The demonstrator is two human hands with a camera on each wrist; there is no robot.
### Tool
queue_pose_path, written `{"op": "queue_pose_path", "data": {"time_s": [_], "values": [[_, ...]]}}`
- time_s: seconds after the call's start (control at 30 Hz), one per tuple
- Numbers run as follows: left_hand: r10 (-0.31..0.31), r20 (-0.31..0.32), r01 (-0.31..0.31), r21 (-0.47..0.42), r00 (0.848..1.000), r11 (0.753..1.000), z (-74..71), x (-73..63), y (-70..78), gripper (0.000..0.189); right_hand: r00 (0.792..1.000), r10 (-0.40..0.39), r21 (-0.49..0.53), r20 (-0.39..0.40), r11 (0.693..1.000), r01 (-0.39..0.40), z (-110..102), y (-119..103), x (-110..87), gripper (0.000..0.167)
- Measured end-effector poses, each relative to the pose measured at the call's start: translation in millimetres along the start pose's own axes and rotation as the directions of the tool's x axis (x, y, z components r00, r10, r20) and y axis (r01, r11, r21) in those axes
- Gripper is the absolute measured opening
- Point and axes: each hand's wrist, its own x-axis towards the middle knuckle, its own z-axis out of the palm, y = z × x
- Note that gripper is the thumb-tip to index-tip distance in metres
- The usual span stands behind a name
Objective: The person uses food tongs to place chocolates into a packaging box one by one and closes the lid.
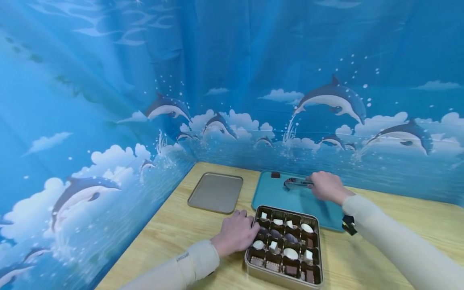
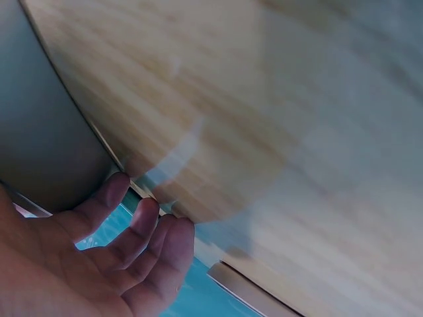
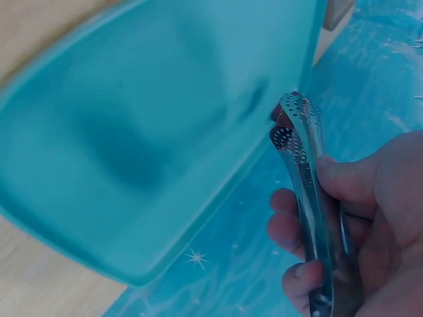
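Note:
My right hand [image 1: 326, 186] grips metal tongs [image 3: 307, 172] with perforated tips, held over the teal tray [image 3: 145, 257]. A square brown chocolate [image 1: 275, 175] lies near that tray's far left corner, just beyond the tips in the head view. Brown also shows at the tips in the right wrist view; whether they touch it I cannot tell. My left hand [image 1: 237, 233] rests beside the metal box [image 1: 286, 280], its fingers lightly bent and its thumb side at the box's left wall. White and dark chocolates [image 1: 291, 253] sit in the box's divided compartments.
A shallow, bronze-coloured square tray [image 1: 216, 192] lies on the wooden table [image 1: 163, 237], left of the teal one. A blue curtain [image 1: 232, 80] printed with dolphins rises behind the table and along its left side.

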Motion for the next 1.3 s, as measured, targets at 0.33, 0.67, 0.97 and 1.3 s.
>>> {"op": "queue_pose_path", "data": {"time_s": [0.33,0.67,0.97,1.3], "values": [[0.006,0.003,-0.007,0.015,1.000,1.000,-0.6,-0.5,0.6,0.057,0.998,-0.063,0.014,-0.012,0.998,0.063,-28.9,-21.1,-45.9,0.037],[0.004,-0.004,-0.004,-0.005,1.000,1.000,0.1,4.4,-0.8,0.056,0.979,-0.202,0.046,-0.008,0.978,0.202,-45.7,-55.3,-100.7,0.034],[0.011,0.007,-0.011,0.005,1.000,1.000,-1.6,2.3,-2.5,0.056,0.959,-0.278,0.049,0.052,0.960,0.275,-39.2,-77.3,-133.8,0.030],[0.011,0.016,-0.011,0.009,1.000,1.000,-1.4,2.9,-2.6,0.055,0.934,-0.344,0.078,0.101,0.938,0.337,-23.9,-94.8,-153.0,0.030]]}}
